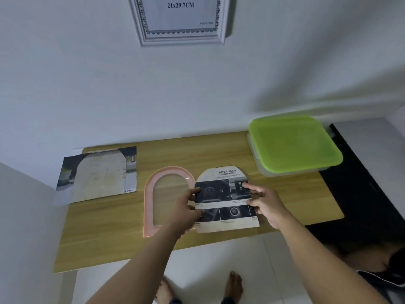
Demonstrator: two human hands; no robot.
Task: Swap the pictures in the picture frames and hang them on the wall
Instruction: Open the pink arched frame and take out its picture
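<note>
An arch-shaped printed picture (224, 194) headed "ADVANCED", with dark car-interior photos, is held just above the wooden table (131, 233). My left hand (188, 208) pinches its left edge, and my right hand (266, 204) pinches its right edge. Directly left of it a pink arch-shaped frame (149, 194) with a clear pane lies flat on the table. Further left lies a rectangular sheet (98, 175) with an arch-shaped backing board on it. A white rectangular frame (179, 19) showing "21x29.7CM" hangs on the wall above.
A clear plastic box with a green lid (293, 143) sits at the table's back right corner. A dark cabinet (361, 194) stands to the right of the table. My bare feet (234, 286) are on the white tiled floor below.
</note>
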